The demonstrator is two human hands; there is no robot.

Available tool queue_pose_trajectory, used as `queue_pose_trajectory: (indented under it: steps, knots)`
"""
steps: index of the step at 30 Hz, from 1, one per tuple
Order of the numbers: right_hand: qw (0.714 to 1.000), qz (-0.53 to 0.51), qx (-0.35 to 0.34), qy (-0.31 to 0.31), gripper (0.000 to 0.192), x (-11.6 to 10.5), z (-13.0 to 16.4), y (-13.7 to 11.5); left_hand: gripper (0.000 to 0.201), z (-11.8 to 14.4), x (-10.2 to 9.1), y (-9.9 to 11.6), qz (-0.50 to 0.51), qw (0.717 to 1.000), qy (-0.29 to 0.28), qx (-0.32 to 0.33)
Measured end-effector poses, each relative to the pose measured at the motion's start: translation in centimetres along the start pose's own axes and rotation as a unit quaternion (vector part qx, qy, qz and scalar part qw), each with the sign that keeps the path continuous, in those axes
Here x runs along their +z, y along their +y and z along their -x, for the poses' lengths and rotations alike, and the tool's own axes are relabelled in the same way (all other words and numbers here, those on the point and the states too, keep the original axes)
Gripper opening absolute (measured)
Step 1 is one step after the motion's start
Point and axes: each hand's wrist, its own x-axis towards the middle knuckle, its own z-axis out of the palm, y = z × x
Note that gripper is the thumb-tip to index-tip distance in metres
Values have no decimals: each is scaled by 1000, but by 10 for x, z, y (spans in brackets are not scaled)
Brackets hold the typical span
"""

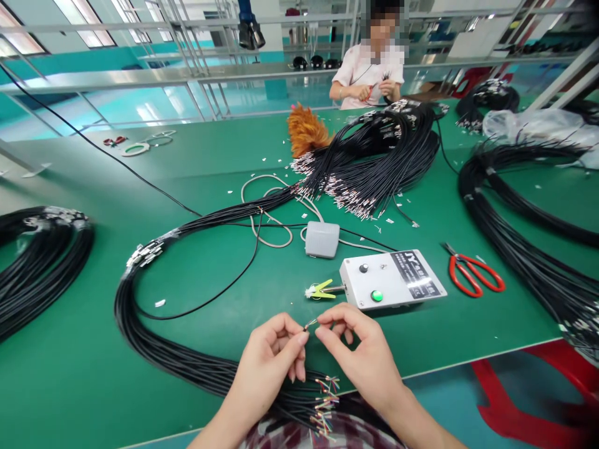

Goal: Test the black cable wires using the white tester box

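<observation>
Left hand pinches a cable end, with a white box at its two o'clock; right hand, fingertips narrowed, meets the thin wires, grip unclear. Separating wires seems the step, calling next for light, steady fingertips.

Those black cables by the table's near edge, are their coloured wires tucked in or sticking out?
Sticking out and spread: the coloured wires show past the ends of the black cables, splaying in different directions.

The green table bears black cables, a box and red-handled cutters.
</observation>
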Motion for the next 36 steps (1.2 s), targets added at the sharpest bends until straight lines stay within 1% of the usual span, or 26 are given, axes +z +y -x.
queue_pose_trajectory:
  steps: [3,7,16,18,22,24,26,28,29,31,33,36]
  knots:
    - [1000,-15,6,5,7,5,0,-3,44,0,-1,-1,6,1000,2,3]
    - [1000,-23,-6,12,7,8,0,-4,46,0,0,-3,12,1000,0,-1]
    - [999,-32,1,-8,11,12,-5,-9,47,2,1,-5,25,1000,2,-3]
    - [1000,-28,-11,-6,11,13,-4,-8,47,3,1,-5,31,999,8,-3]
    - [998,-14,-64,12,12,17,3,-5,45,3,1,-7,49,999,18,7]
    - [997,-15,-68,25,13,22,6,-4,43,4,1,-8,58,998,21,16]
    - [998,-38,-40,36,14,28,9,-5,42,6,2,-9,64,997,29,25]
    - [994,-102,13,39,16,35,10,-7,40,7,2,-10,65,997,38,33]
    - [987,-146,45,38,18,39,10,-8,40,8,2,-11,65,996,41,36]
    - [964,-240,109,26,24,44,10,-11,39,9,2,-13,67,996,44,40]
    - [933,-320,164,6,29,49,10,-14,37,10,1,-15,73,996,44,40]
    - [886,-404,227,-12,28,51,11,-16,34,11,1,-18,83,995,36,37]
